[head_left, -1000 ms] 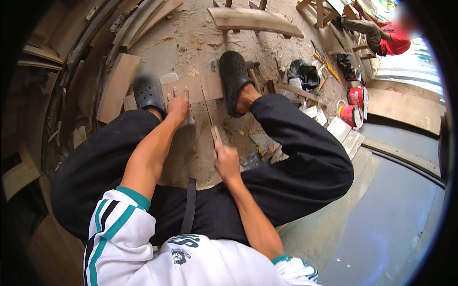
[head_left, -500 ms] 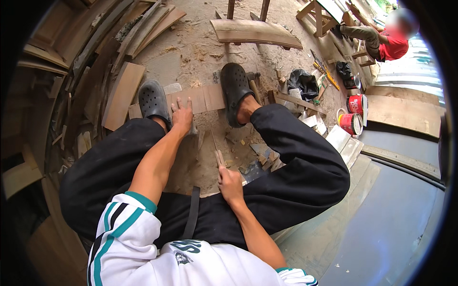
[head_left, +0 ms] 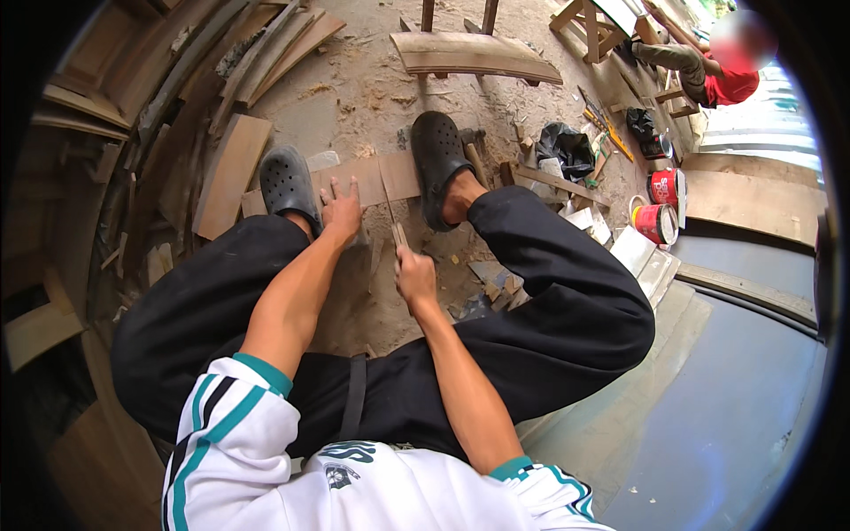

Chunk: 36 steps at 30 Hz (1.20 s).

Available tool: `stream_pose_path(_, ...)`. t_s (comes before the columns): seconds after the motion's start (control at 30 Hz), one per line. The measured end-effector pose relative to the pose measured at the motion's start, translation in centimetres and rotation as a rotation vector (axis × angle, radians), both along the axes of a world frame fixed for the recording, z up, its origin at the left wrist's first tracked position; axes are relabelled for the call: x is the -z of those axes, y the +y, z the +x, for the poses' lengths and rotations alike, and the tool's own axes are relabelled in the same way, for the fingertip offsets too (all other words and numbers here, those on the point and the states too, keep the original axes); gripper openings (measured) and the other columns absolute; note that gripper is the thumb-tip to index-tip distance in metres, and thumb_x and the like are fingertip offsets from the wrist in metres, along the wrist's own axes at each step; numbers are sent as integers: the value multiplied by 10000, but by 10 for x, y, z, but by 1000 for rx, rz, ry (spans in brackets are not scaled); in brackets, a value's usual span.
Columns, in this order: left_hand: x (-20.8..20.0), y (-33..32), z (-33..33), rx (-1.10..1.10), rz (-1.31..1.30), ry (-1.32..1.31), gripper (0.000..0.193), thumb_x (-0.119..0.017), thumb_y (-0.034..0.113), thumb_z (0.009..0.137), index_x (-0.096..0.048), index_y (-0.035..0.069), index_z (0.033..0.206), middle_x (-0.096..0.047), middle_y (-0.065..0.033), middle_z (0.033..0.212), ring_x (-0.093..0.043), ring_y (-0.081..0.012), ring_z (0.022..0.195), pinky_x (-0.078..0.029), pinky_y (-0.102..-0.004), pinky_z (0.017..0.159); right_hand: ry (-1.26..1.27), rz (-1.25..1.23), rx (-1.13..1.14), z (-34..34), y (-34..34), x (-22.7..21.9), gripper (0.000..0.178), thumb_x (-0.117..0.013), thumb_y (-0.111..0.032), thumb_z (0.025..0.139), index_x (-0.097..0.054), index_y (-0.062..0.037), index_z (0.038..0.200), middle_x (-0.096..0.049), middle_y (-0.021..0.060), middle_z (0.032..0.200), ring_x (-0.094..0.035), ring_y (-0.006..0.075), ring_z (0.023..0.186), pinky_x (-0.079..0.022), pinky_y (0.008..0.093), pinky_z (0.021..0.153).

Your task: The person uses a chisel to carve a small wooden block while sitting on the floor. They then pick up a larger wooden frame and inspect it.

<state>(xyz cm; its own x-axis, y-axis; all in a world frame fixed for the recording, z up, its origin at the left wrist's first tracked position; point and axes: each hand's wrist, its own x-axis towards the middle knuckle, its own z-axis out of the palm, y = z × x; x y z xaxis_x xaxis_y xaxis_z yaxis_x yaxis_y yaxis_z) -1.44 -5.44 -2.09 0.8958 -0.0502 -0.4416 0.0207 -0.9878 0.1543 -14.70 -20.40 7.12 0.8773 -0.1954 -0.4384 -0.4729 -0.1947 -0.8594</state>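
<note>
A thin wooden board (head_left: 365, 180) lies crosswise in front of me, its ends under or beside my two dark clogs. My left hand (head_left: 342, 212) rests flat on the board near the left clog (head_left: 288, 184), fingers spread. In my right hand (head_left: 415, 276) is the wooden handle of a handsaw (head_left: 399, 235). The saw's narrow blade, seen nearly edge-on, reaches forward to the board, in line with a thin cut or line across it. The right clog (head_left: 437, 164) stands by the board's right end. How deep the blade sits is hard to see.
Stacked planks (head_left: 235, 173) lie at the left. A curved wooden panel (head_left: 474, 57) sits ahead. On the right are a black plastic bag (head_left: 565, 150), red cans (head_left: 655, 223), a yellow tool (head_left: 607, 133) and wood scraps. A person in red (head_left: 730, 86) sits far right.
My right hand has moved forward and slightly left with the handsaw, bringing its blade over the board. My left hand stays pressed on the board.
</note>
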Motion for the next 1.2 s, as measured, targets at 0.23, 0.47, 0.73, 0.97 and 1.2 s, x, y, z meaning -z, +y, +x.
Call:
stream_pose_path(0.23, -3, 19, -2, -48, 16, 37, 783, -656, 409, 895, -245, 233, 1538, -177, -254, 1578, -268, -567, 1372, -468, -570, 972, 63, -24, -51, -62, -3, -55, 377, -493, -240, 962, -501, -17, 658, -487, 111, 536, -507, 243, 450, -384, 383, 472)
stream_pose_path(0.47, -1, 12, -9, -72, -62, 27, 791, -656, 416, 894, -233, 258, 1543, -131, -216, 1603, -206, -546, 1408, -427, -592, 1009, 31, 85, -2, -10, 2, -6, 400, -494, -265, 962, -503, -25, 641, -463, 46, 521, -465, 154, 423, -353, 333, 449)
stream_pose_path(0.73, -13, 10, -8, -143, -7, 98, 826, -653, 436, 890, -192, 280, 1557, -83, -184, 1620, -107, -512, 1448, -408, -599, 1025, 72, -104, -126, -35, 3, -58, 549, -447, -390, 946, -576, 75, 685, -553, 230, 591, -563, 344, 561, -417, 456, 609)
stream_pose_path(0.97, -15, 7, -2, -140, -73, 45, 801, -600, 486, 909, -195, 249, 1559, -118, -230, 1602, -149, -561, 1417, -330, -615, 1077, 253, 135, 94, -9, 28, -44, 509, -479, -363, 933, -570, 54, 656, -533, 152, 541, -552, 261, 539, -415, 422, 577)
stream_pose_path(1.2, -8, 2, -4, -183, -68, 41, 730, -592, 435, 932, -242, 248, 1545, -82, -185, 1619, -122, -517, 1441, -399, -606, 1026, 311, 199, 107, 5, -2, -84, 529, -478, -387, 954, -540, 0, 599, -491, 78, 481, -501, 177, 450, -379, 342, 492)
